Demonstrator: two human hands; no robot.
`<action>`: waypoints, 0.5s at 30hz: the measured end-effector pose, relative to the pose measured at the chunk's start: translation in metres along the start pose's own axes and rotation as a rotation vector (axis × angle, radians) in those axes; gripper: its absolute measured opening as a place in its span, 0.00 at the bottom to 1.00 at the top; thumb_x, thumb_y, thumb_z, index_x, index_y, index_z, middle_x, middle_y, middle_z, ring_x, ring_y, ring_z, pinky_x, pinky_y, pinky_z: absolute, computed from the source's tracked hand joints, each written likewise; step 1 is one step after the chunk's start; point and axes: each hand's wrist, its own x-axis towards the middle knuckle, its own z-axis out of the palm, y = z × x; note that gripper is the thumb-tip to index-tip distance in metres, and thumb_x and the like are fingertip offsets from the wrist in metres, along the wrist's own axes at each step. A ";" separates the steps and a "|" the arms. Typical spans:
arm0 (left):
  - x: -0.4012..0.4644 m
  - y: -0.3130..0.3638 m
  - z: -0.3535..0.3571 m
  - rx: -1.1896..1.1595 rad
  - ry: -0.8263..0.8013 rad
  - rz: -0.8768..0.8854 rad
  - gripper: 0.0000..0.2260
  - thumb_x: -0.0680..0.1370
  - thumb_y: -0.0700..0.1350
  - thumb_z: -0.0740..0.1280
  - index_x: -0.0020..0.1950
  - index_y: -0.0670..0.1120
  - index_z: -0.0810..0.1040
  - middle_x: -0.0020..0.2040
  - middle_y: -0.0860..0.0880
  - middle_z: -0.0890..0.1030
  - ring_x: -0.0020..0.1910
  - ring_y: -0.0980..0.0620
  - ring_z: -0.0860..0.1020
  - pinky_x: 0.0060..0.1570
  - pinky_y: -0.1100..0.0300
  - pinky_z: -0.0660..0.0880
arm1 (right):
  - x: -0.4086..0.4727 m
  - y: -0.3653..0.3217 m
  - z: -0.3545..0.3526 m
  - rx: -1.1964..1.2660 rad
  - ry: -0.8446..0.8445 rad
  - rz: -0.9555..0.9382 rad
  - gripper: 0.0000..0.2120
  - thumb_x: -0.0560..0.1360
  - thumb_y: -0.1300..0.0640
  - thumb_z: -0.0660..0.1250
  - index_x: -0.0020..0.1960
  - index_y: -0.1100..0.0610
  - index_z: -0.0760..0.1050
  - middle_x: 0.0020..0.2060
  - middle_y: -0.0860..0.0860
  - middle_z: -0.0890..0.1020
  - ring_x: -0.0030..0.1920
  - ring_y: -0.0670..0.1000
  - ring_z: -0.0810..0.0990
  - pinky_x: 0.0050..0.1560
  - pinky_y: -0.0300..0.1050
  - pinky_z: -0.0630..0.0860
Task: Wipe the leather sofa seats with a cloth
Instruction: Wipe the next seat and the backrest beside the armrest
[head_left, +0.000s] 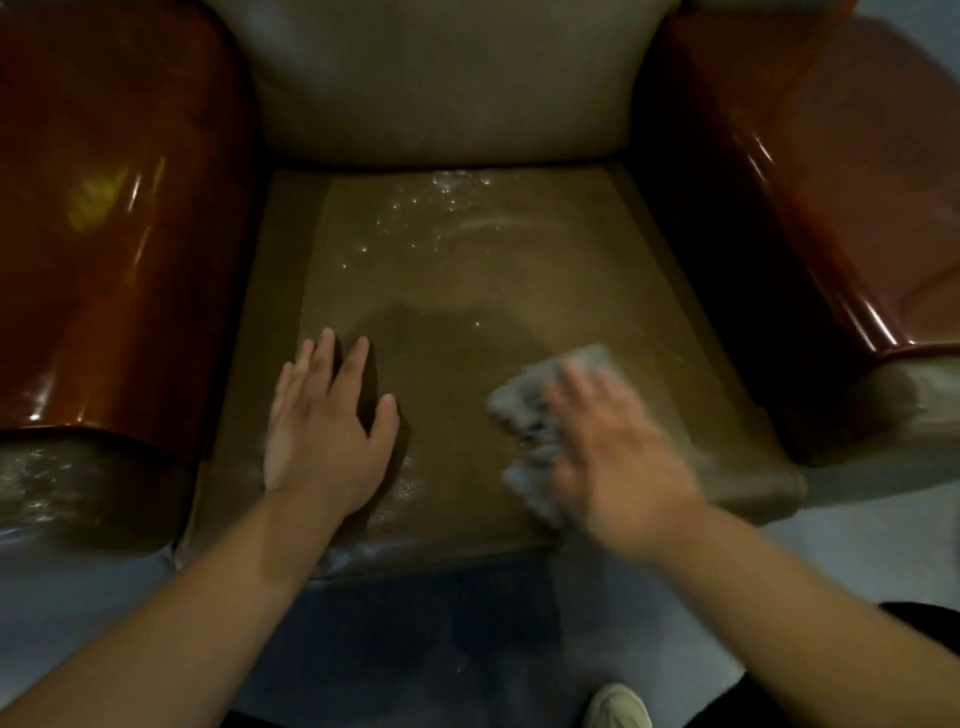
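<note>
The tan leather seat cushion (467, 270) of an armchair fills the middle of the head view, with wet droplets glinting near its back edge. A grey cloth (535, 410) lies on the front right part of the seat. My right hand (618, 452) presses flat on top of the cloth with straight fingers; it is motion-blurred. My left hand (327, 431) rests flat on the front left of the seat, fingers spread, holding nothing.
Glossy brown armrests stand on the left (104, 234) and on the right (831, 182). A pale backrest (447, 78) rises behind the seat. Grey floor (415, 639) lies below the seat front, with my shoe (618, 706) at the bottom edge.
</note>
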 end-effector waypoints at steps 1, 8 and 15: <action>-0.001 0.001 -0.002 0.004 -0.004 -0.002 0.31 0.84 0.64 0.51 0.86 0.54 0.52 0.86 0.46 0.51 0.85 0.47 0.48 0.83 0.47 0.47 | -0.009 0.032 -0.001 -0.018 -0.010 0.132 0.34 0.82 0.44 0.48 0.81 0.63 0.61 0.80 0.64 0.61 0.81 0.63 0.53 0.81 0.54 0.49; -0.001 0.007 -0.003 -0.014 0.024 -0.009 0.31 0.84 0.62 0.53 0.85 0.53 0.56 0.86 0.45 0.54 0.85 0.46 0.51 0.83 0.46 0.49 | 0.010 -0.024 -0.002 0.097 -0.011 0.355 0.35 0.78 0.43 0.48 0.78 0.63 0.67 0.75 0.68 0.68 0.78 0.67 0.63 0.78 0.61 0.59; -0.002 0.002 -0.022 -0.052 -0.041 0.009 0.30 0.85 0.62 0.55 0.85 0.53 0.57 0.86 0.47 0.54 0.85 0.47 0.52 0.82 0.51 0.46 | 0.016 -0.037 -0.002 0.084 -0.074 0.044 0.37 0.80 0.32 0.45 0.84 0.47 0.50 0.84 0.53 0.51 0.84 0.59 0.47 0.83 0.58 0.48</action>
